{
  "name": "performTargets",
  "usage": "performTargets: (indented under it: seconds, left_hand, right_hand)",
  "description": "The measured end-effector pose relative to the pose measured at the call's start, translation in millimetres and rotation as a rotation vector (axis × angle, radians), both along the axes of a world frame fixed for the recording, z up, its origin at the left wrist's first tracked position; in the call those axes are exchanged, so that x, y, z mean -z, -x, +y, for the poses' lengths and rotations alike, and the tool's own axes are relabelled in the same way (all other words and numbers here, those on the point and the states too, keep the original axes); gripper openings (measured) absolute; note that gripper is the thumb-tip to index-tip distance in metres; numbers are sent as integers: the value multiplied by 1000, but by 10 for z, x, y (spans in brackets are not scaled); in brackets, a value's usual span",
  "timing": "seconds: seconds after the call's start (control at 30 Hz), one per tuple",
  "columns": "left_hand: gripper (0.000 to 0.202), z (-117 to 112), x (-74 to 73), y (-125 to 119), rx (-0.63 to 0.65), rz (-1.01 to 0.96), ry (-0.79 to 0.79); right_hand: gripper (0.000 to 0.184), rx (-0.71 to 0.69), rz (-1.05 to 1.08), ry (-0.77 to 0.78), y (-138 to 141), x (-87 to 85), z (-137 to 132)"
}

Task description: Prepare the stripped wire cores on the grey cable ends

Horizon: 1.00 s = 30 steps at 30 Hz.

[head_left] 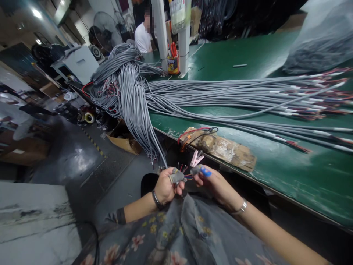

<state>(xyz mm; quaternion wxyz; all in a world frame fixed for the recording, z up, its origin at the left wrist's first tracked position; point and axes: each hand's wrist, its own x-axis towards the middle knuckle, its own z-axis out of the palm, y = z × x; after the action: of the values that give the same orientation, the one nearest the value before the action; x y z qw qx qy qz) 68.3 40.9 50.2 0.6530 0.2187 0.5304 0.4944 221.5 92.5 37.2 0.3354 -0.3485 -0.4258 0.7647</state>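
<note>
My left hand (166, 183) is closed around the end of a grey cable (163, 156), which hangs down from the bundle on the bench. Thin coloured wires (188, 177) fan out of that end toward my right hand (204, 177). The right fingers are pinched at the tips of these wires, and both hands wear finger covers, one of them blue. Just above the right fingers is a pink clip (196, 158) at the bench edge. A large bundle of grey cables (132, 84) is draped over the bench, partly hanging off its near side.
Cables with stripped ends (311, 99) stretch across the green bench (289, 154). A worn wooden board (228, 150) lies along the near edge. An open cardboard box (124, 143) stands below the bundle. A person (142, 36) in a white shirt is beyond the bench, near white posts (184, 48).
</note>
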Motion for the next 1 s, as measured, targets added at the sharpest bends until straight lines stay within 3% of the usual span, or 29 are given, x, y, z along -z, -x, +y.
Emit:
performTargets:
  seconds: [0.13,0.2,0.3,0.37,0.6,1.0]
  left_hand:
    - [38,36,-61,11,165,-137,41]
    - [37,73,-101,5,227,-178,68]
    - [35,139,-150,-1,270,-225,75]
    - [32,177,-164,2,282,-253,68]
    - [23,225,-66,18,311,-280,96]
    - [20,192,-66,2,325,-195,141]
  right_hand:
    - [52,34,121,113,34,21,129]
    - [49,56,81,12,70,-7,164]
    - [47,200,-81,-202,119,-35,170]
    - [50,263,-144,-242,151,-29,166]
    - [50,152,172,157,252,-29,199]
    - [49,150,226,235,237,-55,176]
